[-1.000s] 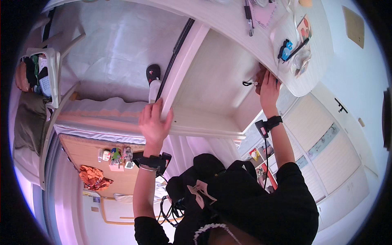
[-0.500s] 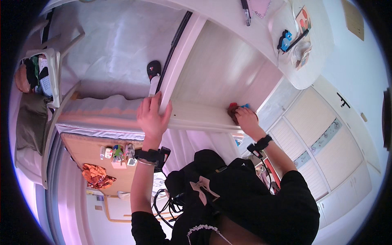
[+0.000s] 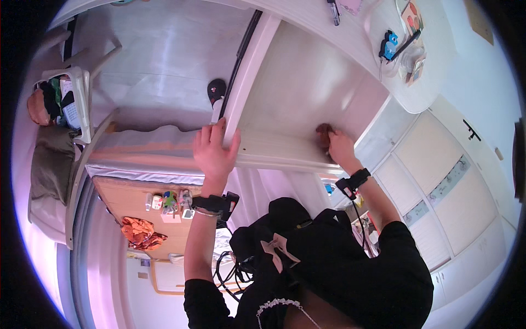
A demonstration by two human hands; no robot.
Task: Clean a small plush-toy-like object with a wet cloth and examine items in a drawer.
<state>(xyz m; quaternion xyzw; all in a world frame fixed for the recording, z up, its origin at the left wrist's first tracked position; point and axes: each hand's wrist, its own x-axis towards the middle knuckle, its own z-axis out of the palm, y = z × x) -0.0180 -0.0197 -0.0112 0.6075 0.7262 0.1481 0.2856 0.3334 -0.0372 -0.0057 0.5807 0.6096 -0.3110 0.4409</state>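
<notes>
Nearest the camera: dark clothing with a pale bow (image 3: 275, 245) at the lower middle, both forearms rising from it. Each wrist carries a black strap-on device: left one (image 3: 215, 203), right one (image 3: 353, 180).

Left hand (image 3: 215, 154): fingers together and curled over the edge of a white panel (image 3: 249, 77), thumb on the near face. Closed grip on that edge, close to where the panel meets the lower rail.

Right hand (image 3: 337, 147): pressed flat-ish against the pale board surface (image 3: 307, 93) at its lower right corner, closed over a small reddish-brown cloth or pad (image 3: 323, 134). Only a part of the pad shows past the fingers; exact kind cannot be told. Pad is touching the board, just beside the board's right-hand edge.

The two hands are well apart, left on the panel edge, right at the corner.

Further out, left: a wooden surface (image 3: 129, 197) with small bottles (image 3: 167, 200) and an orange crumpled cloth (image 3: 139, 233). Beyond the panel edge, a dark slipper (image 3: 216, 90) lies on a grey floor. Far left: a white rack (image 3: 76, 101) with bundled items.

Far right, top: a rounded white tabletop (image 3: 416, 96) bearing a blue object (image 3: 388, 45) and cards. Right: pale cabinet doors (image 3: 455, 192).
</notes>
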